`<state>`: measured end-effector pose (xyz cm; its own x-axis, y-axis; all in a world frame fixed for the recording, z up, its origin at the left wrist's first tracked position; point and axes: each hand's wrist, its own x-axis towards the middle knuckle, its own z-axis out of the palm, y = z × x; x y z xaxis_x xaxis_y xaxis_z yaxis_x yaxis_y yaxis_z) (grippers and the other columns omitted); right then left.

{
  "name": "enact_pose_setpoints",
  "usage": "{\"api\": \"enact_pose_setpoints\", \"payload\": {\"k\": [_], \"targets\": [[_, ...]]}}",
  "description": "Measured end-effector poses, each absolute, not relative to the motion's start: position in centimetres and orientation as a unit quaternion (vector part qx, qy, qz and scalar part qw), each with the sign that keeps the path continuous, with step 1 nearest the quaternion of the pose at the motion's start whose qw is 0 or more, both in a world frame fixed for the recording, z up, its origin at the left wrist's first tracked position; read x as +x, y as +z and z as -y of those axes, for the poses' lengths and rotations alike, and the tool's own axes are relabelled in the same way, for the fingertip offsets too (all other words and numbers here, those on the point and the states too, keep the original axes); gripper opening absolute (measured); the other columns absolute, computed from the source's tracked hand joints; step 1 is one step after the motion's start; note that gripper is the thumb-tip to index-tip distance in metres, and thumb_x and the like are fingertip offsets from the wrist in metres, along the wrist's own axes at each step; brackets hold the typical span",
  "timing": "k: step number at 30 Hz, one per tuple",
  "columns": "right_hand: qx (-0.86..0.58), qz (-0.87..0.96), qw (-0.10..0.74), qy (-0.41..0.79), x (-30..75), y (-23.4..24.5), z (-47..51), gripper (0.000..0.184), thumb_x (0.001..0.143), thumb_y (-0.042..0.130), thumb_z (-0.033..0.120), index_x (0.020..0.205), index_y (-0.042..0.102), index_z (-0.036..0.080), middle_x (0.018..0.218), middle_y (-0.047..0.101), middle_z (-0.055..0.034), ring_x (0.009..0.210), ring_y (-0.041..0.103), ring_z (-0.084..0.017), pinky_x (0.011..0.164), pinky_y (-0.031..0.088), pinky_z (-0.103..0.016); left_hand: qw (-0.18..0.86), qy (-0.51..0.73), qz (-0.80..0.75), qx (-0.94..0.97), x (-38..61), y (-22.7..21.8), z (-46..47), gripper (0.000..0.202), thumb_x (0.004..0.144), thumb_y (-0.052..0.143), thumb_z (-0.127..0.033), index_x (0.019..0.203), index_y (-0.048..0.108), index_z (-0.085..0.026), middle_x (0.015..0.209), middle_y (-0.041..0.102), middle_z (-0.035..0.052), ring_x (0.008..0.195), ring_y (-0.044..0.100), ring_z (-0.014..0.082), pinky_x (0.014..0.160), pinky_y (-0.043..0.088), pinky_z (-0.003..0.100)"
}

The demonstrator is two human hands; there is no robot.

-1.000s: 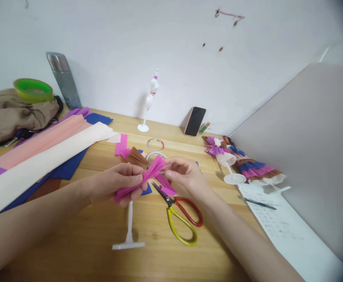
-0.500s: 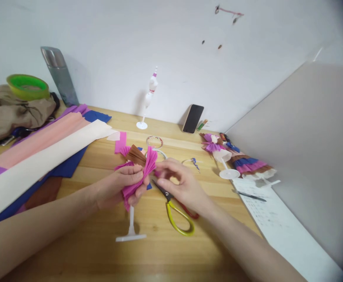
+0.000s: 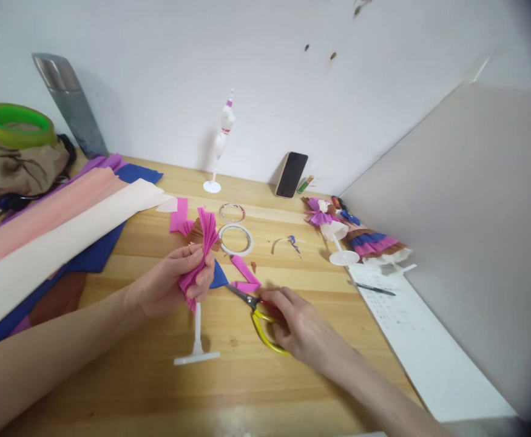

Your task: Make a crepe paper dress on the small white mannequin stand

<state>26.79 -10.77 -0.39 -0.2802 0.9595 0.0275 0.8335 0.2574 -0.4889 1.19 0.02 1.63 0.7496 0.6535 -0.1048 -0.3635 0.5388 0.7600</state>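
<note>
My left hand (image 3: 172,284) is closed around a pleated pink crepe-paper fan (image 3: 201,252), held above a white plastic doll stand (image 3: 196,343) whose T-shaped foot rests on the wooden table (image 3: 147,382). My right hand (image 3: 298,328) lies low on the table over the handles of the yellow and red scissors (image 3: 258,317), its fingers curled onto them. The blades point left toward pink paper scraps (image 3: 245,276) and a blue scrap (image 3: 218,277).
Long sheets of cream, peach, purple and blue crepe paper (image 3: 60,224) cover the left. Two tape rings (image 3: 236,238), a white doll mannequin (image 3: 219,142), a phone (image 3: 291,175) and dressed dolls (image 3: 351,233) sit behind. A white sheet with a pen (image 3: 395,306) lies right.
My right hand let go of the pink fan and dropped to the scissors on the table. My left hand turned the fan more upright. The camera tilted down and right.
</note>
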Motion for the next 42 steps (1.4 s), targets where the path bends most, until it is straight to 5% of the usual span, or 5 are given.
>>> {"api": "enact_pose_setpoints", "payload": {"k": [6, 10, 14, 17, 42], "targets": [[-0.551, 0.648, 0.334, 0.406, 28.6, -0.2, 10.3, 0.012, 0.087, 0.059, 0.021, 0.099, 0.058, 0.023, 0.087, 0.064, -0.0028, 0.074, 0.062, -0.015, 0.061, 0.051, -0.025, 0.881, 0.285, -0.171, 0.337, 1.6, 1.2, 0.9, 0.027, 0.086, 0.067, -0.038, 0.078, 0.052, -0.016, 0.058, 0.049, -0.0061, 0.040, 0.038, 0.0034, 0.041, 0.039, 0.016], [-0.475, 0.502, 0.433, 0.578, 28.1, -0.7, 9.4, 0.061, 0.069, 0.082, 0.038, 0.122, 0.054, 0.029, 0.092, 0.064, -0.0028, 0.074, 0.062, -0.015, 0.057, 0.047, -0.023, 0.898, 0.273, -0.148, 0.312, 1.8, 0.7, 1.0, 0.024, 0.087, 0.067, -0.035, 0.078, 0.055, -0.015, 0.058, 0.050, -0.0055, 0.040, 0.040, 0.0032, 0.042, 0.041, 0.015], [-0.440, 0.450, 0.436, 0.643, 25.5, -0.2, 6.9, 0.054, 0.075, 0.073, 0.057, 0.116, 0.058, 0.025, 0.086, 0.059, -0.0025, 0.059, 0.049, -0.010, 0.052, 0.039, -0.024, 0.897, 0.269, -0.158, 0.314, 1.9, 0.5, 1.2, 0.025, 0.085, 0.068, -0.036, 0.077, 0.058, -0.014, 0.057, 0.054, -0.0038, 0.038, 0.041, 0.0037, 0.041, 0.042, 0.017], [-0.372, 0.529, 0.443, 0.621, 23.7, 0.4, 4.8, 0.076, 0.052, 0.084, 0.066, 0.110, 0.056, 0.025, 0.089, 0.054, -0.0005, 0.065, 0.048, -0.011, 0.059, 0.040, -0.025, 0.892, 0.267, -0.179, 0.317, 2.0, 0.3, 1.3, 0.025, 0.085, 0.068, -0.036, 0.076, 0.059, -0.014, 0.056, 0.056, -0.0024, 0.037, 0.044, 0.0048, 0.040, 0.042, 0.017], [-0.402, 0.703, 0.342, 0.476, 23.4, 1.5, 4.5, 0.070, 0.080, 0.044, 0.081, 0.116, 0.050, 0.020, 0.085, 0.049, -0.0024, 0.070, 0.043, -0.016, 0.063, 0.038, -0.030, 0.873, 0.243, -0.281, 0.318, 2.1, 0.9, 1.4, 0.025, 0.081, 0.068, -0.035, 0.070, 0.064, -0.013, 0.049, 0.058, -0.0004, 0.033, 0.047, 0.0070, 0.035, 0.037, 0.016]]}}
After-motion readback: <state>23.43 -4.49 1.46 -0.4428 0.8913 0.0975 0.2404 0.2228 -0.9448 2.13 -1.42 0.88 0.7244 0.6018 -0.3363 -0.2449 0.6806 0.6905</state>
